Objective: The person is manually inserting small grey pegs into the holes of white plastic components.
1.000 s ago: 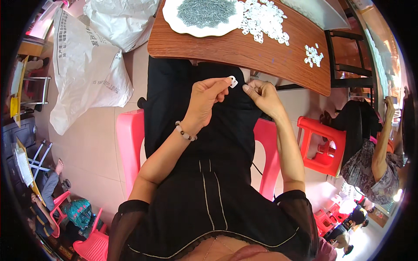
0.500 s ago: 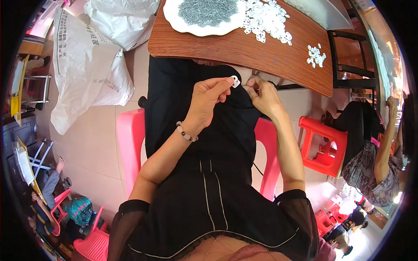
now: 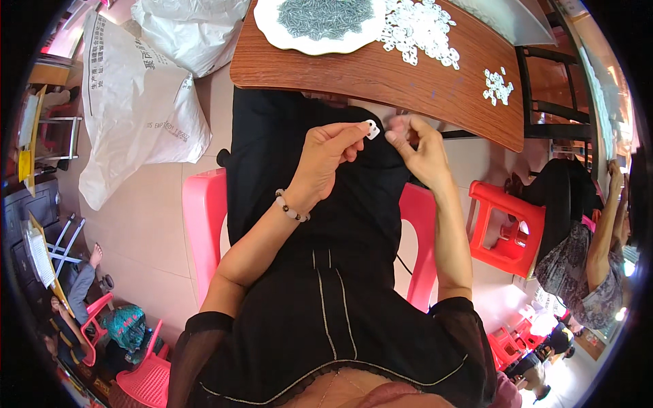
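Observation:
My left hand (image 3: 326, 155) pinches a small white plastic piece (image 3: 372, 129) between thumb and fingertips, held over my black-clad lap just below the table edge. My right hand (image 3: 420, 147) is close beside it on the right, fingers curled and fingertips a short gap from the piece; it may pinch something tiny, too blurred to tell. A beaded bracelet (image 3: 291, 208) sits on my left wrist. On the wooden table (image 3: 381, 75) above lie a white plate (image 3: 289, 35) of small grey metal parts and a heap of white plastic pieces (image 3: 418, 30).
A smaller cluster of white pieces (image 3: 498, 86) lies near the table's right end. I sit on a pink plastic chair (image 3: 203, 224). A red stool (image 3: 507, 228) stands right, with another person (image 3: 585, 251) beyond it. Large white sacks (image 3: 136, 109) rest on the floor at left.
My right hand has moved slightly up and left, closer to the white piece in my left hand. My left hand has stayed nearly still.

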Motion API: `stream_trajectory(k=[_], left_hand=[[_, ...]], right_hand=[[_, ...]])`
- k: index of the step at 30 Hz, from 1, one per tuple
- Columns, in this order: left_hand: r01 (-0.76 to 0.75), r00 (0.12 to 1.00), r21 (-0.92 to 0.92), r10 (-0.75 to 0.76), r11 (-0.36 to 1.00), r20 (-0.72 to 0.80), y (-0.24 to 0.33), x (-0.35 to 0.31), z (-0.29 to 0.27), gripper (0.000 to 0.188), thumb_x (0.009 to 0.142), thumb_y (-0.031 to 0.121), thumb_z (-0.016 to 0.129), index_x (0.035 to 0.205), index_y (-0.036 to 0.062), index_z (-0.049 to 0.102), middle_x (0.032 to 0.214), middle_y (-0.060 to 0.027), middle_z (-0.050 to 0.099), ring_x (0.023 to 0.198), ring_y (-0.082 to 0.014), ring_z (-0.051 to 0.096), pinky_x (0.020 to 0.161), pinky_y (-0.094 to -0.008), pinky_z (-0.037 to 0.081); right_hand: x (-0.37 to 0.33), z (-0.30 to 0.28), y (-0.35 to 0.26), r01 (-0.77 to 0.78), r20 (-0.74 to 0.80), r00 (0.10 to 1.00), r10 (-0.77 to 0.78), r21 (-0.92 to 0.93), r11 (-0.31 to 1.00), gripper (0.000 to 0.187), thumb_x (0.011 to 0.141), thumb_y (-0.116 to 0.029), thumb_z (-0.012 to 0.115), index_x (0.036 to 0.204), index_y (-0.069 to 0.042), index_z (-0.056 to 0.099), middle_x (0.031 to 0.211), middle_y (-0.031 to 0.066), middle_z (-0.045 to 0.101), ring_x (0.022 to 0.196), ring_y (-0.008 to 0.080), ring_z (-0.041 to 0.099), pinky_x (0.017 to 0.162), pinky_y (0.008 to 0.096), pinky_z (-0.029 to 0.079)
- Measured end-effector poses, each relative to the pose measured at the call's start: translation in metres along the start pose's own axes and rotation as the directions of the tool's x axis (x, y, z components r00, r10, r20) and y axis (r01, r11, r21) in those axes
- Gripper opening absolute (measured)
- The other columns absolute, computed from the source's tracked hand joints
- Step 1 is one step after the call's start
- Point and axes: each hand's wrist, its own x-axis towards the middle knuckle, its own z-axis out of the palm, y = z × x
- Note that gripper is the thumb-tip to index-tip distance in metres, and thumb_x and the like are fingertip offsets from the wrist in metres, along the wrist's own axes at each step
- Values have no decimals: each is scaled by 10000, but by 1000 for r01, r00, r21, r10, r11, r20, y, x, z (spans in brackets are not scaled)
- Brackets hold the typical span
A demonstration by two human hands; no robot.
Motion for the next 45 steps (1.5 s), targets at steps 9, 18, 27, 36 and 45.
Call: stream_trajectory(k=[9, 18, 27, 36, 45], left_hand=[[155, 982, -130, -138, 979, 129, 15, -20, 25, 139, 843, 156, 686, 796, 26, 703, 649, 7, 587, 564, -51, 494, 528, -189, 368], [31, 992, -88, -19, 996, 126, 14, -40, 49, 179, 855, 155, 671, 739, 21, 697, 597, 7, 560, 544, -48, 454, 503, -198, 308], [42, 979, -100, -21, 994, 203, 14, -48, 48, 125, 892, 106, 629, 852, 6, 692, 680, 11, 570, 618, -53, 480, 578, -217, 374], [137, 985, -148, -118, 979, 128, 14, -55, 55, 160, 862, 136, 677, 765, 10, 696, 653, 1, 584, 593, -53, 489, 539, -197, 360], [185, 979, -276, -155, 943, 129, 12, -57, 57, 152, 869, 111, 656, 765, 5, 686, 661, -2, 573, 611, -67, 490, 574, -224, 387]], right_hand=[[-21, -2, -34, 37, 151, 948, -279, 821, 570, 667, 787, -336, 749, 1294, 26, 509, 1178, 79, 584, 926, 135, 571, 871, 279, 442], [-38, 8, -41, 148, -41, 965, -259, 900, 410, 506, 819, -248, 716, 1191, 66, 579, 1177, 161, 598, 892, 140, 600, 791, 258, 501], [-47, 12, -44, 145, -85, 984, -153, 888, 436, 524, 767, -341, 758, 1098, 46, 637, 1111, 218, 627, 991, 228, 586, 858, 341, 473], [-49, 24, -39, 310, -238, 943, -235, 884, 350, 363, 812, -204, 726, 1048, 63, 654, 1064, 212, 618, 863, 197, 619, 764, 279, 518], [-49, 21, -35, 319, -232, 940, -251, 860, 399, 375, 805, -216, 732, 1046, 62, 658, 1081, 196, 620, 919, 201, 610, 781, 289, 515]])
